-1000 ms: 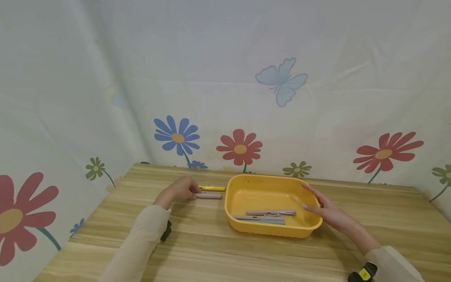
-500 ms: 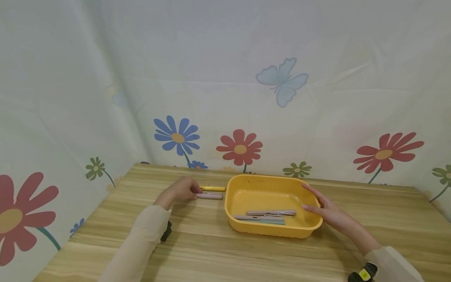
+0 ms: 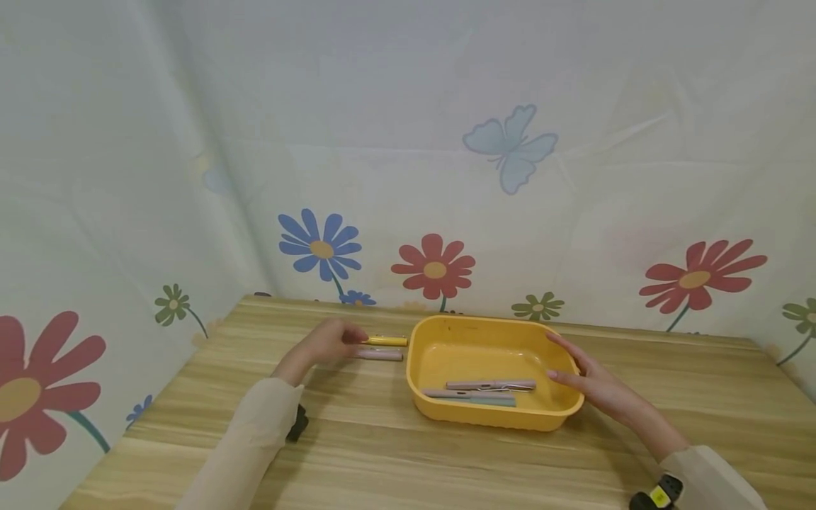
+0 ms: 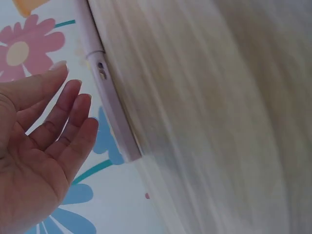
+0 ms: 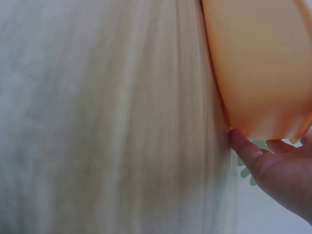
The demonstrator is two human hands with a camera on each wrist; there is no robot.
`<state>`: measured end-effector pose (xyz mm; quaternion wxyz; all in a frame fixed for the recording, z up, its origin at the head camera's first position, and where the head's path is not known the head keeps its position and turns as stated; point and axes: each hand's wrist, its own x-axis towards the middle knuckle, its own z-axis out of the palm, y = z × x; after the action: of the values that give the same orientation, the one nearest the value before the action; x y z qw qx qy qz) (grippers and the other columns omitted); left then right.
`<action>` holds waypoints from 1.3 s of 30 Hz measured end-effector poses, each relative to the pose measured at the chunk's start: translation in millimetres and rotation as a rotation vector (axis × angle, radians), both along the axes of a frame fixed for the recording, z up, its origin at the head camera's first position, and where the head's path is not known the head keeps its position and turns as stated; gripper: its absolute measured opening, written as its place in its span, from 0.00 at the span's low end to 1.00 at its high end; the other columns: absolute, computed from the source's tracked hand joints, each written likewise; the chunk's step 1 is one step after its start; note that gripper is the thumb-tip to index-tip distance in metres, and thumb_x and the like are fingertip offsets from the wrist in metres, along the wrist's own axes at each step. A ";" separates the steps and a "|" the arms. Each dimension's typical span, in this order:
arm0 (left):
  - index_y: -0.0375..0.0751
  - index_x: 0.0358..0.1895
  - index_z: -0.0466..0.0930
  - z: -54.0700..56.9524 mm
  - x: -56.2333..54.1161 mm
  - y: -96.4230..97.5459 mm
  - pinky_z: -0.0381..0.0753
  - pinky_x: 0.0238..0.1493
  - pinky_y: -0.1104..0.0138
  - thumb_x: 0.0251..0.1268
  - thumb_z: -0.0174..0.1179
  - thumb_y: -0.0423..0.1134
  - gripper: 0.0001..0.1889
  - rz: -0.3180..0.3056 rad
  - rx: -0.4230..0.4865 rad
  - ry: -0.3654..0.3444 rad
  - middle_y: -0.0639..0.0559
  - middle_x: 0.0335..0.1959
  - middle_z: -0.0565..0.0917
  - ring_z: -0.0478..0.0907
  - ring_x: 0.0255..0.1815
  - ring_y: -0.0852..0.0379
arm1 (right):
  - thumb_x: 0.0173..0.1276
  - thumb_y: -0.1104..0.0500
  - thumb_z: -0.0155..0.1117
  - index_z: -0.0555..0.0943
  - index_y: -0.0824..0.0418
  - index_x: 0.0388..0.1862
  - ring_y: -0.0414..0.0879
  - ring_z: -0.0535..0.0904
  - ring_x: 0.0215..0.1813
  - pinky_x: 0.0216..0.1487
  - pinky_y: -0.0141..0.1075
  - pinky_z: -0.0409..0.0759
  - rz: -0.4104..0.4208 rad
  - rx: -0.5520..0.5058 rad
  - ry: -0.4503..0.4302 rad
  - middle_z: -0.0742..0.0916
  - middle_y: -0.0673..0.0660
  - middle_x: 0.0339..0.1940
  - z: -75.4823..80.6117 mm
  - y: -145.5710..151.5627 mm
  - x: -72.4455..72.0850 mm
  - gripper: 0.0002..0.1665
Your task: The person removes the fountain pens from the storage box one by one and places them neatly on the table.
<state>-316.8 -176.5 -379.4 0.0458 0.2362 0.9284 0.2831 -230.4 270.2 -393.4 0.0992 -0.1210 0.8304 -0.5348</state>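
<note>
My left hand is just left of two pens on the wooden table, a pale pink pen and, behind it, a yellow pen. In the left wrist view its fingers are loosely bent and apart from the pink pen, with nothing between them. My right hand holds the right end of a yellow plastic basin, its thumb reaching over the rim. From the right wrist view, a fingertip touches the basin's lower corner.
Inside the basin lie two pinkish pens and a grey-blue pen near its front wall. A flowered cloth hangs behind the wooden table and along its left side.
My left hand has let go of the pale pink pen, which shifted slightly right, and its fingers have lifted a little. The right hand and basin have stayed put.
</note>
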 end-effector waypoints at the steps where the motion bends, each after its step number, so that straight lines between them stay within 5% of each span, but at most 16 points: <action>1: 0.33 0.42 0.81 0.3 0.6 0.4 0.76 0.47 0.60 0.52 0.61 0.27 0.11 -0.005 0.017 0.002 0.45 0.39 0.83 0.78 0.42 0.51 | 0.65 0.55 0.57 0.48 0.57 0.73 0.68 0.44 0.69 0.61 0.60 0.55 -0.001 0.001 0.000 0.47 0.69 0.72 0.1 -0.1 0.1 0.42; 7: 0.32 0.43 0.80 2.0 6.7 6.4 0.77 0.46 0.60 0.53 0.61 0.28 0.12 -0.022 0.078 0.034 0.44 0.40 0.83 0.79 0.42 0.51 | 0.65 0.55 0.57 0.48 0.57 0.73 0.68 0.43 0.69 0.62 0.61 0.53 -0.001 0.001 0.002 0.46 0.68 0.72 0.0 -0.4 0.6 0.42; 14: 0.34 0.44 0.81 7.6 19.0 23.5 0.78 0.44 0.62 0.53 0.62 0.29 0.13 -0.016 0.138 0.056 0.44 0.39 0.83 0.78 0.40 0.52 | 0.65 0.55 0.57 0.47 0.57 0.73 0.68 0.47 0.68 0.58 0.55 0.65 0.008 -0.025 -0.007 0.46 0.69 0.72 -1.3 -0.2 0.6 0.43; 30: 0.34 0.46 0.80 24.6 44.9 75.1 0.78 0.43 0.68 0.56 0.62 0.32 0.14 -0.101 0.272 0.049 0.46 0.43 0.82 0.78 0.42 0.53 | 0.65 0.55 0.57 0.47 0.58 0.72 0.68 0.46 0.68 0.60 0.57 0.61 0.005 -0.027 -0.003 0.46 0.68 0.72 -0.5 -1.3 0.4 0.43; 39: 0.34 0.47 0.79 22.5 47.2 104.4 0.77 0.43 0.69 0.57 0.61 0.33 0.14 -0.150 0.268 0.011 0.44 0.43 0.82 0.77 0.41 0.55 | 0.65 0.56 0.57 0.47 0.59 0.72 0.68 0.45 0.69 0.61 0.59 0.56 0.010 -0.027 0.008 0.46 0.68 0.72 0.4 -1.9 1.5 0.43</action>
<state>-269.5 -72.1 -356.9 0.0299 0.3104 0.8623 0.3991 -228.9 268.3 -393.0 0.0968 -0.1284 0.8228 -0.5451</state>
